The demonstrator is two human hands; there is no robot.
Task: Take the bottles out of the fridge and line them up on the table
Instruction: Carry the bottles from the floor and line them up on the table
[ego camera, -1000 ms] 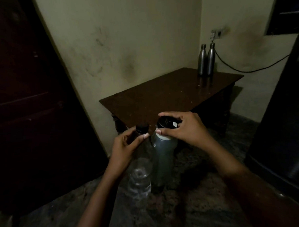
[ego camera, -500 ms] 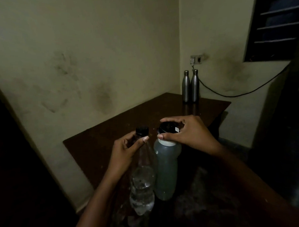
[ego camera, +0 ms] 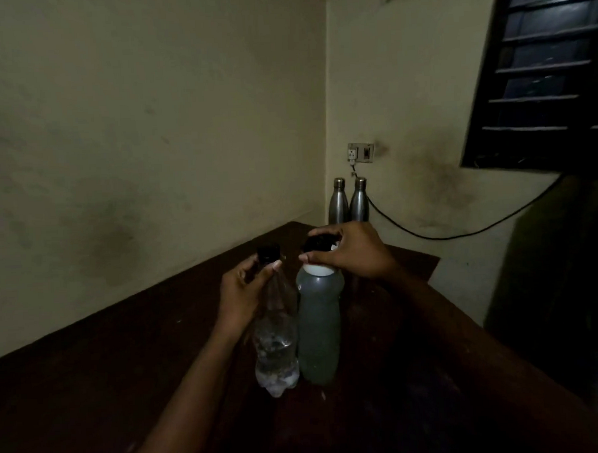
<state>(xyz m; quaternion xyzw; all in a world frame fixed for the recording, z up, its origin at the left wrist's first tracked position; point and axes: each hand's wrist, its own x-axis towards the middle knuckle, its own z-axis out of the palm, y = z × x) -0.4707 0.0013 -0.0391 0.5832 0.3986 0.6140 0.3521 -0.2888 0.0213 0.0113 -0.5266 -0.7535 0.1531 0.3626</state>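
Observation:
My left hand pinches the neck of a clear plastic bottle with a black cap and a little water at its bottom. My right hand grips the black lid of a cloudy grey-green bottle from above. Both bottles hang upright side by side over the dark wooden table; whether they touch it I cannot tell. Two steel bottles stand close together at the table's far corner, by the wall.
A wall socket sits above the steel bottles, and a black cable runs from it to the right. A dark louvred window is at the upper right. A dark bulk stands at the right edge.
I have come closer to the table with both bottles. They were over the floor before and now hang above the tabletop. The grips are the same.

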